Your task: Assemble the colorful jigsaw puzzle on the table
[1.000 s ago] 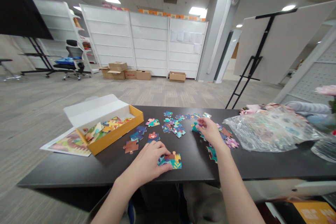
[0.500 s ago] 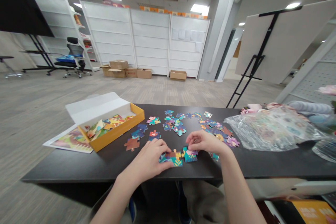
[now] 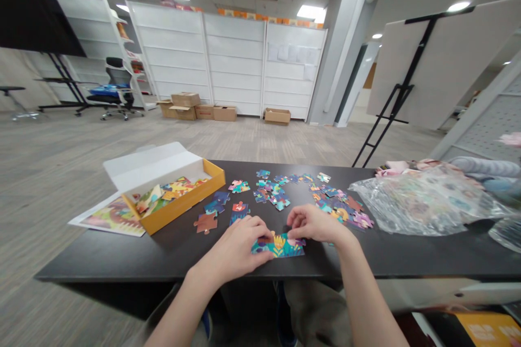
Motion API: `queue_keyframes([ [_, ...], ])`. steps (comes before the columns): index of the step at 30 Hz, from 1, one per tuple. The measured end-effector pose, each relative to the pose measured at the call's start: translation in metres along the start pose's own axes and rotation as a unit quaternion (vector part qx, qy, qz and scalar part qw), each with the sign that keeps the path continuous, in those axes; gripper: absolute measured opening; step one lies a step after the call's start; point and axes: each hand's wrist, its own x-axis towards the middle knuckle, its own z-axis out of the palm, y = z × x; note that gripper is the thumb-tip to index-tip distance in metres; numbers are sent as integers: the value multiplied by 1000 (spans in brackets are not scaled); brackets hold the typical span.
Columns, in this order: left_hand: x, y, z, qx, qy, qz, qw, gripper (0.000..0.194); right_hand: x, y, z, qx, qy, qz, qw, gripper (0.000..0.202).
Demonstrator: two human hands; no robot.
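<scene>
A joined strip of teal puzzle pieces [image 3: 280, 245] with a yellow plant lies near the table's front edge. Over its left end rests my left hand [image 3: 243, 244], thumb along the lower edge and fingers on top. My right hand [image 3: 311, 223] pinches the strip's right end, its fingers curled. Just behind my left hand lies a dark blue piece with a red figure [image 3: 239, 209]. Farther left are a brown piece [image 3: 205, 223] and blue pieces [image 3: 217, 202].
A yellow box [image 3: 183, 203] of loose pieces stands left, beside a picture sheet [image 3: 109, 218]. Puzzle clusters lie at the middle back [image 3: 273, 193] and right [image 3: 340, 207]. Clear plastic bags [image 3: 431, 200] cover the right of the black table [image 3: 163, 257].
My right hand has brought its piece left against the others; the gap between them has closed. My left hand has shifted slightly right.
</scene>
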Motion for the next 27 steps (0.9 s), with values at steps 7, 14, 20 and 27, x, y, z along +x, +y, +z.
queue_keyframes([
  [7,11,4,15,-1,2,23,1000,29,-2,-6,5,-79,22,-1,997,22],
  [14,21,12,20,26,-2,24,999,33,-6,-9,4,-84,24,-15,996,28],
  [20,22,10,23,38,-10,17,999,37,-15,4,-17,-71,106,-31,991,24],
  [27,19,11,20,7,-13,10,1000,33,-31,51,-65,-214,400,74,888,14],
])
